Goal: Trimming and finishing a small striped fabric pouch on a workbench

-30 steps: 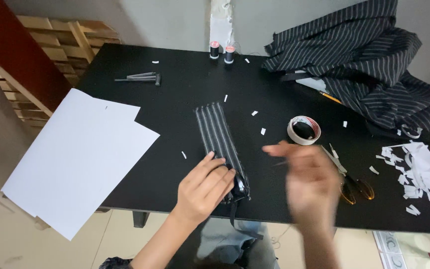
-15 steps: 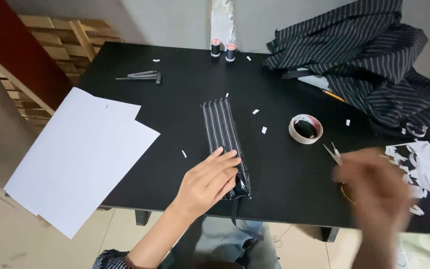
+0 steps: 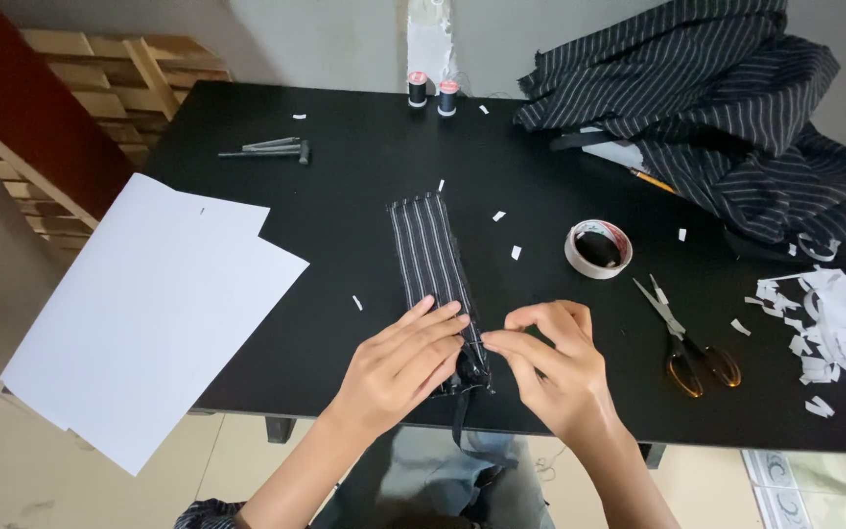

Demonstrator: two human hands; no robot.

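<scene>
A narrow strip of dark pinstriped fabric (image 3: 427, 247) lies lengthwise on the black table (image 3: 364, 176). My left hand (image 3: 405, 359) rests flat on the strip's near end, pressing it down. My right hand (image 3: 552, 360) is beside it, thumb and forefinger pinched at the strip's right edge. Whether anything small sits between those fingertips cannot be told. The near end of the strip is hidden under both hands.
Scissors (image 3: 687, 341) and a tape roll (image 3: 598, 248) lie to the right. Paper scraps (image 3: 829, 328) pile at the right edge. White sheets (image 3: 154, 304) overhang the left edge. Striped cloth (image 3: 727, 108), two thread spools (image 3: 432, 93) and a metal tool (image 3: 266, 150) sit at the back.
My right hand swung out right toward the scissors, then came back to the fabric strip's near end. The left hand stayed pressing on the strip.
</scene>
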